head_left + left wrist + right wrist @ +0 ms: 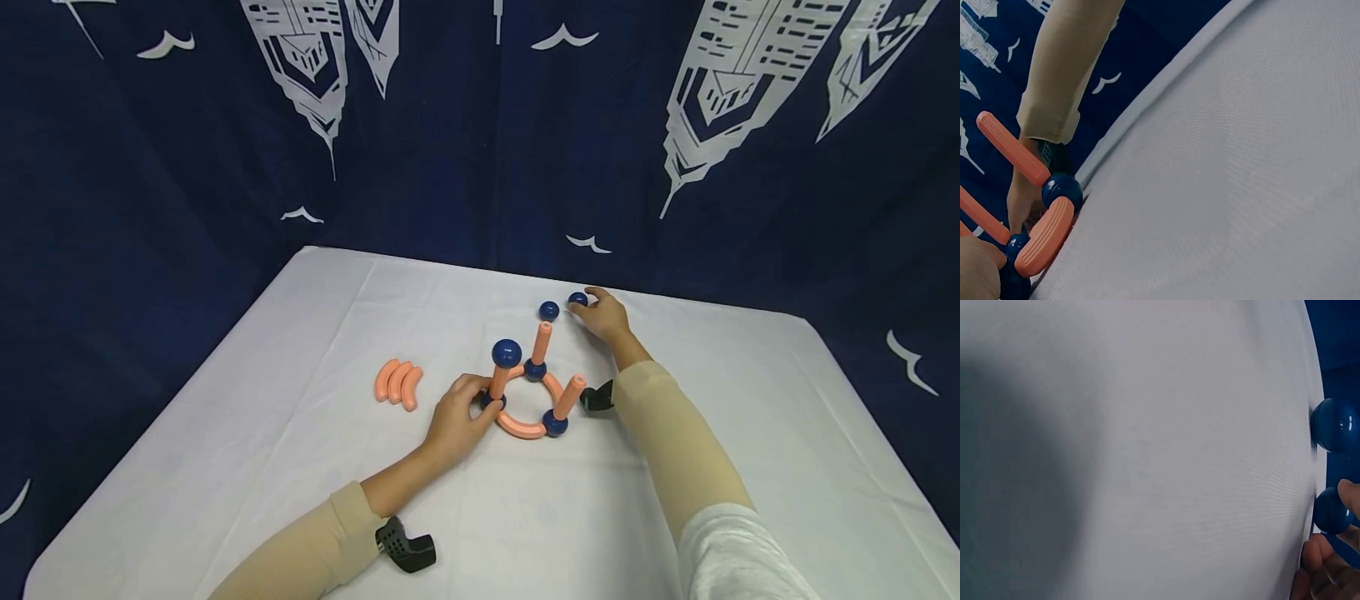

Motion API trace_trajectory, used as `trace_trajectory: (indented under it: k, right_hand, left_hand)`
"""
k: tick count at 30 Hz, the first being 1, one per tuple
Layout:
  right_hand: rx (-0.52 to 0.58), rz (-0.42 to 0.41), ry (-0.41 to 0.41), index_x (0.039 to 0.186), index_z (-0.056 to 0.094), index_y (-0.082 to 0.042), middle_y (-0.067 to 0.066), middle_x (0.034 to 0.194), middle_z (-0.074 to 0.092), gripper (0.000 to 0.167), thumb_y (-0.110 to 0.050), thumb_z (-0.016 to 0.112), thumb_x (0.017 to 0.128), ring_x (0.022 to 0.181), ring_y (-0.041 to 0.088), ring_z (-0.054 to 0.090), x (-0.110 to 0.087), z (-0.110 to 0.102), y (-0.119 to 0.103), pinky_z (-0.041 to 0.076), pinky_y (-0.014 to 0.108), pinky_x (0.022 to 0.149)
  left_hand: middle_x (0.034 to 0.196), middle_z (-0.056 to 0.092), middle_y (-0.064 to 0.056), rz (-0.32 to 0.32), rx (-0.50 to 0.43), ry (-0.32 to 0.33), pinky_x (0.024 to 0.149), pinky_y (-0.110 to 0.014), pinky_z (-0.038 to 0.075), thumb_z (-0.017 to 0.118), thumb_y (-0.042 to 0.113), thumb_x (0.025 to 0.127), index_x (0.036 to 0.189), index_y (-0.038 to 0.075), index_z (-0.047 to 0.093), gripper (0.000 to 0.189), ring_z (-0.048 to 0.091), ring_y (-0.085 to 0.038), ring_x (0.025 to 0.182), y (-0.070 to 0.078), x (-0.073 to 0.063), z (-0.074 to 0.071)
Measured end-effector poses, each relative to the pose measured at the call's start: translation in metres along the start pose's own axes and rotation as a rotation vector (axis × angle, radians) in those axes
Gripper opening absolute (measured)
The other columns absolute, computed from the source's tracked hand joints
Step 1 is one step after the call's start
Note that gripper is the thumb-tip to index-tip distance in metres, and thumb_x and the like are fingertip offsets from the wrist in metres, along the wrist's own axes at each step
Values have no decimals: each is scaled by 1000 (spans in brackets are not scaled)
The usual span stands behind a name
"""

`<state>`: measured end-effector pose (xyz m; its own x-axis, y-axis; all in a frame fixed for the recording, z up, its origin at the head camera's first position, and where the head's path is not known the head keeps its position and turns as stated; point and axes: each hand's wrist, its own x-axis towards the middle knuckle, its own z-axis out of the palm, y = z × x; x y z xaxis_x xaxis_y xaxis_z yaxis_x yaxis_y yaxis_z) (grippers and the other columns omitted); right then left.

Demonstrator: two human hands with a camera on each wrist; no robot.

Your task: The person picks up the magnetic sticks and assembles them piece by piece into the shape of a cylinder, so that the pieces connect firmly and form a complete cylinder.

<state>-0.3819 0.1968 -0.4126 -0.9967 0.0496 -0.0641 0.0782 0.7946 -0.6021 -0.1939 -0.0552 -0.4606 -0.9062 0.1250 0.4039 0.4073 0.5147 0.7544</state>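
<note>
A ring of orange curved rods [521,428] and three blue balls lies on the table, with three straight orange rods [542,343] standing up from it. One upright carries a larger-looking blue ball [507,353] on top. My left hand [453,423] grips the ring at its left base ball [493,402], thumb on the near side. At the far edge, my right hand [606,319] pinches a loose blue ball [577,298] between thumb and finger. A second loose blue ball [549,311] sits just left of it; the right wrist view shows both balls, the nearer-to-fingers one [1333,511] partly covered.
Several loose curved orange rods [399,383] lie side by side left of the ring. White cloth covers the table [315,467]. A dark blue patterned curtain [480,150] hangs behind its far edge. Each wrist bears a black device [406,546].
</note>
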Motion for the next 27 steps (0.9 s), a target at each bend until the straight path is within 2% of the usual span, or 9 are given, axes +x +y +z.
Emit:
trace_trajectory:
  k: [4,9,17,22,27]
  right_hand:
    - [-30,-17,0,146,41,-4,23,119,57,57,-32,56,98,103,34,52,1,1,0,41,46,94]
    - [-20,0,15,140,46,-5,20,113,57,52,-30,58,97,97,32,51,1,2,0,42,44,90]
    - [54,12,52,129,46,0,25,121,58,48,-30,60,95,106,36,53,-3,2,0,41,45,94]
    - [78,4,52,130,44,3,27,124,57,50,-31,58,95,110,37,53,-8,0,3,41,45,95]
    - [89,-11,41,130,44,3,27,124,56,51,-31,56,94,106,35,53,-12,-2,6,43,43,90]
  left_hand:
    - [106,60,-5,-3,-4,-3,83,-34,49,71,14,89,113,4,66,26,59,-17,93,1,0,0]
    - [107,60,-5,-4,-1,-13,84,-34,49,70,14,90,113,5,66,25,59,-17,95,0,0,0]
    - [107,60,-5,-3,-3,-5,83,-34,49,70,14,90,113,5,66,25,59,-17,94,0,0,0]
    - [107,60,-5,-1,5,-6,84,-35,49,70,14,90,113,4,66,26,59,-17,94,1,0,-1]
    - [108,60,-6,-6,-4,-8,85,-36,49,70,14,90,114,4,66,26,59,-18,96,3,0,-2]
